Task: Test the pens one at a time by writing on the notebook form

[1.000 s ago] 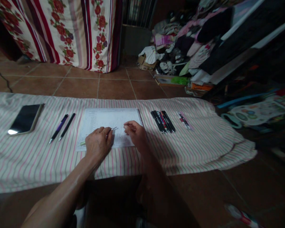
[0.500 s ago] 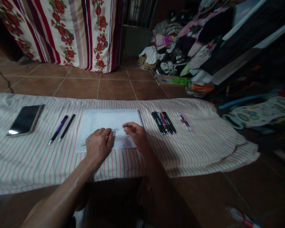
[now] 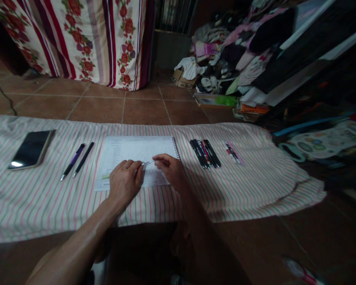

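My left hand (image 3: 125,177) is closed around a slim pen (image 3: 146,163), whose thin silvery tip pokes out towards the right. A pale green part shows below the same hand and may be the pen's other end. Facing that tip, my right hand (image 3: 169,169) has its thumb and fingers pinched together. Whatever it pinches, if anything, is too small to make out. Both hands are over a spiral-bound notebook (image 3: 142,145) with printed and written pages. To the right lies a row of several pens (image 3: 205,154), mostly black.
Left of the notebook lie a purple-and-black pen (image 3: 72,162), a black pen (image 3: 83,159) and a phone (image 3: 32,149). Small white-and-pink pens (image 3: 232,152) rest at the right. A striped cloth (image 3: 261,178) covers the table. Clothes (image 3: 225,55) are piled beyond it.
My left hand has shifted slightly right with the pen, and its tip is nearer my right fingers. Other objects stay where they were.
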A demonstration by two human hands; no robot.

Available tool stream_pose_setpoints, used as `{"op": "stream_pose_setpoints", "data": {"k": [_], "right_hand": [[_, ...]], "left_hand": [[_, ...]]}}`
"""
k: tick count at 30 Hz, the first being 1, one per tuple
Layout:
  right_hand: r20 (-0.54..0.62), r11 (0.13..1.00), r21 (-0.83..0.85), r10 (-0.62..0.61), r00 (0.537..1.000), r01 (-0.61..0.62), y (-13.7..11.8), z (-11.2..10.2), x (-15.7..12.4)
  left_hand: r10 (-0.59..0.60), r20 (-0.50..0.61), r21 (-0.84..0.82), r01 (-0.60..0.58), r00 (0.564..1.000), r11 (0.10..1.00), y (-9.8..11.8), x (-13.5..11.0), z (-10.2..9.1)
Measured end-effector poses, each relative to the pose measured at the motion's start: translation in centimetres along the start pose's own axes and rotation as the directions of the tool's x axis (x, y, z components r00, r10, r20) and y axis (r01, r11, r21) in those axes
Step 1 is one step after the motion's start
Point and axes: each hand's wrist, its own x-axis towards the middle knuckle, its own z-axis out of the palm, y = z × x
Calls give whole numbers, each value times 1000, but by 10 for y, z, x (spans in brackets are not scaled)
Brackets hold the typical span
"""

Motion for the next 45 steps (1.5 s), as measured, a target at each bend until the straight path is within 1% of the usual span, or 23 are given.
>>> {"op": "stream_pose_setpoints", "data": {"k": [4,10,16,24,31,35,39,40,42,45], "right_hand": [[2,1000,-21,-23,1000,23,1,0,0],[28,989,-120,-86,996,89,-2,-3,-2],[29,987,-121,-107,994,109,-2,-4,-3],[27,977,-163,-135,991,137,1,-3,-3],[41,978,-159,-131,991,136,1,-4,-3],[30,976,-161,-143,989,146,0,-4,-3],[31,986,-137,-95,995,99,-1,-3,-3],[30,983,-155,-91,995,95,0,-3,-3],[24,963,-244,-115,993,117,3,-3,-3],[47,894,-408,-183,982,186,7,-1,-4]], "left_hand": [[-4,12,-3,4,1000,1000,0,0,0],[2,18,-4,-2,1000,1000,2,0,0],[28,9,5,-28,1000,1000,2,0,2],[32,1,-9,-32,999,999,3,0,3],[30,10,-13,-30,1000,999,4,-1,3],[26,4,-6,-26,1000,1000,3,-1,4],[32,-3,-9,-32,999,999,3,-1,6],[31,-5,-11,-32,999,999,3,-1,6],[26,-5,-17,-26,1000,1000,3,-1,5],[16,2,-19,-16,1000,1000,4,-1,4]]}}
